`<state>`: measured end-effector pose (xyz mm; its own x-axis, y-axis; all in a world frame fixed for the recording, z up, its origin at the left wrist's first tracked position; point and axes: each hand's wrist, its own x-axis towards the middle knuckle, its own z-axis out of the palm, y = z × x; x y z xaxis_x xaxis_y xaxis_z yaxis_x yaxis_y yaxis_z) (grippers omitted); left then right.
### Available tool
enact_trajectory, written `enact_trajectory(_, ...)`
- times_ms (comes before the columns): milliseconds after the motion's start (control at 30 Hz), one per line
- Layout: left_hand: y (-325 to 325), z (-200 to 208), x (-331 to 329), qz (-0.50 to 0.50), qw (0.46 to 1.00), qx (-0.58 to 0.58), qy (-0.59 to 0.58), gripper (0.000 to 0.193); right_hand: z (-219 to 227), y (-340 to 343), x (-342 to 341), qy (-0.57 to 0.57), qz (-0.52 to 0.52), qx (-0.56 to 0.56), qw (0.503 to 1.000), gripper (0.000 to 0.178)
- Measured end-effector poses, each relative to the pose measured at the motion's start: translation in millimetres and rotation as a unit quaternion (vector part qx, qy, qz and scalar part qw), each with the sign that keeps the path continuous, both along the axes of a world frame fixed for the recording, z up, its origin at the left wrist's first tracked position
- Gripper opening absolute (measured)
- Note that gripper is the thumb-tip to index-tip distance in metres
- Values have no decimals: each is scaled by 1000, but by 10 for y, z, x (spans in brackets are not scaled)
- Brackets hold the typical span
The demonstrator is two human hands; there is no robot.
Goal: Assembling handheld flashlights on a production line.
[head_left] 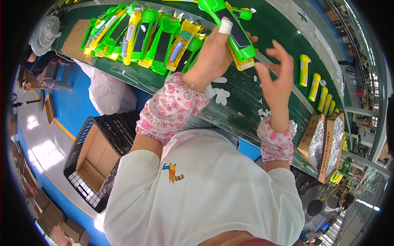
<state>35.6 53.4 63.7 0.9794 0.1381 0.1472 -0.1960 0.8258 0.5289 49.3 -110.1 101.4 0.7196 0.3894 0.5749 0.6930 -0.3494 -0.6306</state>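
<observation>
My left hand [213, 57] is closed round a green and yellow flashlight [237, 37] with a dark panel on its face. White tape wraps the thumb, which presses on the green side. Just right of the flashlight's lower end, my right hand [279, 82] is held up with its fingers apart and nothing between them. To the left, several green and yellow flashlight housings [141, 39] lie in a crowded row, some opened with a purple-grey cell showing. Small white pieces [222, 96] are scattered on the table below my hands.
On the green table [230, 119], yellow flashlights [303, 70] line the far right side. A cardboard box [308, 141] with silvery contents stands near my right elbow. At lower left are a black crate [69, 164] with cardboard inside, a white bag [108, 92] and a fan [45, 35].
</observation>
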Motion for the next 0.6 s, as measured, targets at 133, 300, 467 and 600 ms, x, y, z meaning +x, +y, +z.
enact_trajectory(133, 438, -144, -194, 78, 991, 106, 35, 50, -455, -101, -109, 112, 134, -238, 956, 29)
enact_trajectory(300, 217, -550, 9, 14, 989, -17, 144, 60, -797, -124, -410, 59, 216, -318, 921, 42)
enact_trajectory(467, 310, -122, -428, -83, 986, -90, 116, 67, -902, -124, -384, 77, 237, -307, 919, 37)
enact_trajectory(600, 158, -210, -373, -134, 972, -136, 140, 55, -1095, -397, -190, 17, 220, -331, 917, 28)
